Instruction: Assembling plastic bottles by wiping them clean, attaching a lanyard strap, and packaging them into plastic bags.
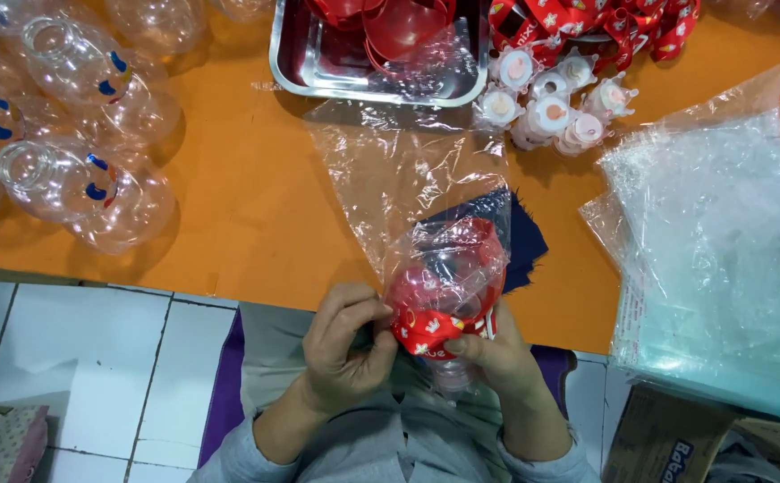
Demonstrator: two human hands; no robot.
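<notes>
My left hand [347,344] and my right hand [495,354] both grip a clear plastic bottle [444,291] with a red cap and a red patterned strap around it, held over my lap at the near table edge. The bottle sits inside a clear plastic bag [399,170] whose open end lies across the orange table [247,206]. My left fingers pinch the bag and strap at the bottle's left side. My right hand holds it from below and right.
Several empty clear bottles [86,188] lie at the left. A steel tray [293,63] with red caps stands at the back, with white nozzles [546,112] and red straps [605,31] beside it. A stack of clear bags [721,250] lies right; a cardboard box [667,443] below.
</notes>
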